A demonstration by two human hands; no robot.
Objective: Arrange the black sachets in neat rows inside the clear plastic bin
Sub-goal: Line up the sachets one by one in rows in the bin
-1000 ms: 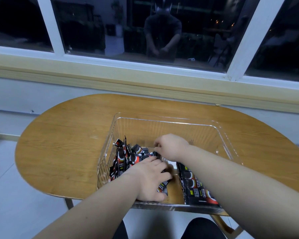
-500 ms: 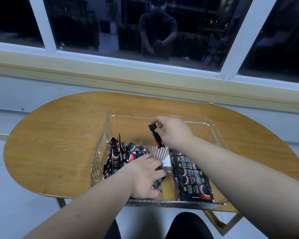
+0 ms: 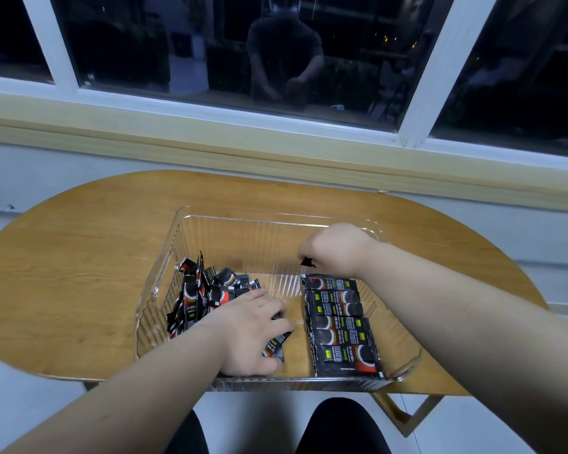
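Right hand [image 3: 336,249] moved its pinched sachet [image 3: 307,262] beyond crosswise row [image 3: 340,322]; left hand [image 3: 250,332] grips sachets [image 3: 276,344].

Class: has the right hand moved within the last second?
Yes. The right hand went from the loose pile toward the far wall of the bin.

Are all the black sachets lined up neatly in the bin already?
No, only the row on the right is neat; a jumbled pile of sachets lies on the left side of the bin.
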